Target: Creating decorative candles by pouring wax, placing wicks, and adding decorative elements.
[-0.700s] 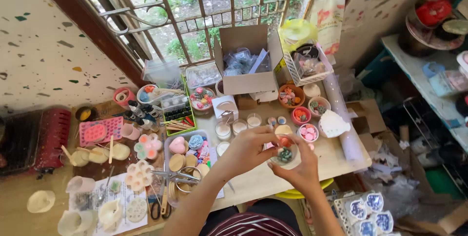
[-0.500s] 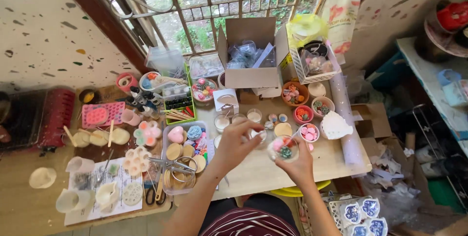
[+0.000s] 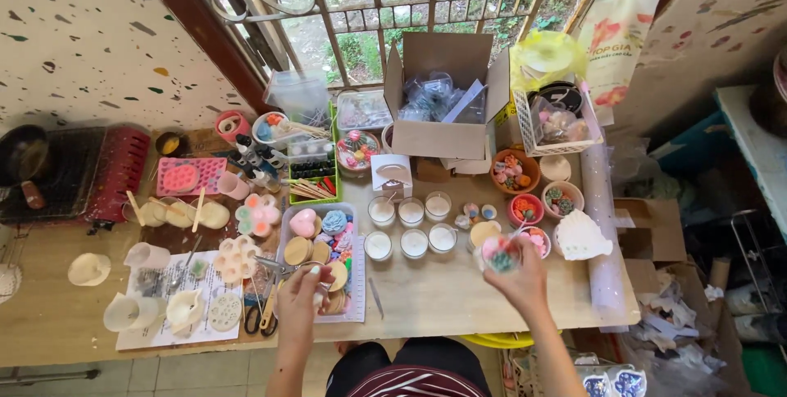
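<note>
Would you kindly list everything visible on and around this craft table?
Small decorated jar: one, clear with pink and green bits, held above the table's right half.
White candle cups: six, two rows, table centre.
Clear tray: one, holding heart, blue flower and tan discs, left of centre.
Cardboard box: one, brown, open, by the window.
Pink mould: one, left.
White basket: one, back right.
Scissors: one pair, front left.
Left hand: over the tray's front edge.
Right hand: holding the jar.
</note>
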